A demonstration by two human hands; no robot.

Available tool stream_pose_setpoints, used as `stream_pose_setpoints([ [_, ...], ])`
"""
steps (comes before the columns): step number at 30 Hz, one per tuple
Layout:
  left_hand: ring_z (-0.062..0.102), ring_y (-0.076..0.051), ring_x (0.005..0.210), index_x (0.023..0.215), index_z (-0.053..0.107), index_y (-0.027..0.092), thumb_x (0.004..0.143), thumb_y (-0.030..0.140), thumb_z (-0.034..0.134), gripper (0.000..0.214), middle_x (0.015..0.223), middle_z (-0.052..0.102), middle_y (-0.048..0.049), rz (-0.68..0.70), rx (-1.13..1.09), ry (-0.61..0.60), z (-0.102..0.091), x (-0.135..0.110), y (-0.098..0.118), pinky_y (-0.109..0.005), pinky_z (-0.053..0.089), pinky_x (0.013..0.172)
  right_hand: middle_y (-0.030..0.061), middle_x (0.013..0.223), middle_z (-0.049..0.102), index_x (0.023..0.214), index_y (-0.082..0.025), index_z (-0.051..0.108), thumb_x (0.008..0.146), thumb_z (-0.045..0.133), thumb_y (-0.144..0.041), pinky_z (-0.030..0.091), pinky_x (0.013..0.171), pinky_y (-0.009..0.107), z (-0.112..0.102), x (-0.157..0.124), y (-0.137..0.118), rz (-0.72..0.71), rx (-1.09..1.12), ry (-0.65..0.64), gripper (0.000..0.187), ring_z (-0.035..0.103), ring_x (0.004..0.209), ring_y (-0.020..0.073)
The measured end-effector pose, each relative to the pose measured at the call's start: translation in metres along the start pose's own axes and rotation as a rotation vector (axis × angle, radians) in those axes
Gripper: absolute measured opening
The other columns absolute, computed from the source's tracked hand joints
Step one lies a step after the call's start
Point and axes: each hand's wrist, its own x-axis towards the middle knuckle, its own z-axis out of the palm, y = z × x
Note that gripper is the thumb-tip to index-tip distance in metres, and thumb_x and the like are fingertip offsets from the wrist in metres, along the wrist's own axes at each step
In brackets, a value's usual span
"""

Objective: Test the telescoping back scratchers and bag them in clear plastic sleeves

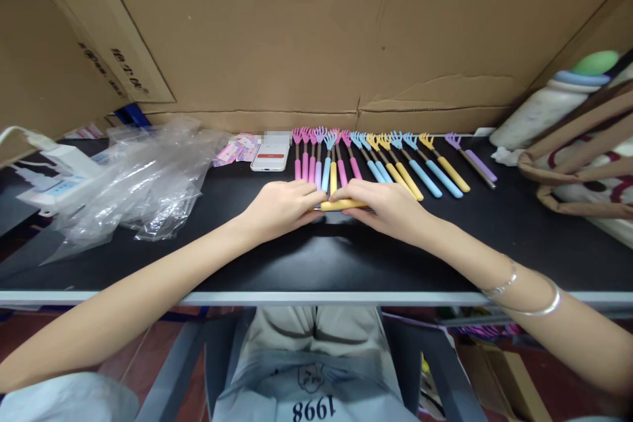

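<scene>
My left hand (283, 210) and my right hand (388, 206) meet low over the middle of the table. Between them lies a yellow back scratcher (341, 205), held sideways. The fingers of my right hand close on its yellow handle, while my left hand grips its metal rod end; the claw is hidden. Just beyond my hands is a row of back scratchers with hand-shaped claws facing away: several pink (297, 168), several blue (426, 175), several yellow (448, 168) and a few purple. A purple handle (481, 165) lies at the row's right end beside a metal rod.
Crumpled clear plastic bags (143, 178) and a white power strip (59, 191) are on the left. Pink cards (238, 148) and a phone (271, 150) lie left of the row. A bottle (544, 109) and a brown-handled bag (539, 191) stand right. Cardboard (277, 33) walls the back.
</scene>
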Motion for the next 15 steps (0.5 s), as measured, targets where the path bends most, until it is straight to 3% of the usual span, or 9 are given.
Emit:
stream_pose_setpoints([
  [5, 0.064, -0.013, 0.075, 0.093, 0.06, 0.02, 0.095, 0.032, 0.048, 0.017, 0.083, 0.068, -0.0005, -0.005, -0.026, -0.101, -0.007, -0.001, -0.004, -0.023, 0.035, 0.054, 0.0044, 0.104, 0.069, 0.113, -0.024, 0.06, 0.095, 0.044, -0.039, 0.043, 0.074, 0.026, -0.006, -0.001, 0.011, 0.048, 0.105, -0.009, 0.029, 0.064, 0.089, 0.0169],
  [9, 0.067, -0.014, 0.08, 0.101, 0.06, 0.023, 0.096, 0.029, 0.046, 0.017, 0.094, 0.071, -0.0001, -0.027, -0.059, -0.148, -0.014, -0.004, -0.012, -0.022, 0.038, 0.057, 0.004, 0.089, 0.066, 0.115, -0.02, 0.057, 0.097, 0.04, -0.041, 0.042, 0.069, 0.025, -0.013, -0.001, 0.021, 0.172, 0.258, 0.06, 0.033, 0.061, 0.075, 0.0141],
  [15, 0.067, -0.015, 0.083, 0.106, 0.059, 0.023, 0.095, 0.028, 0.044, 0.019, 0.099, 0.071, -0.0008, -0.068, -0.058, -0.194, -0.018, -0.005, -0.015, -0.021, 0.039, 0.058, -0.0025, 0.066, 0.049, 0.11, -0.019, 0.055, 0.095, 0.039, -0.052, 0.038, 0.058, 0.025, -0.015, 0.0, 0.03, 0.32, 0.473, 0.14, 0.039, 0.047, 0.058, 0.011],
])
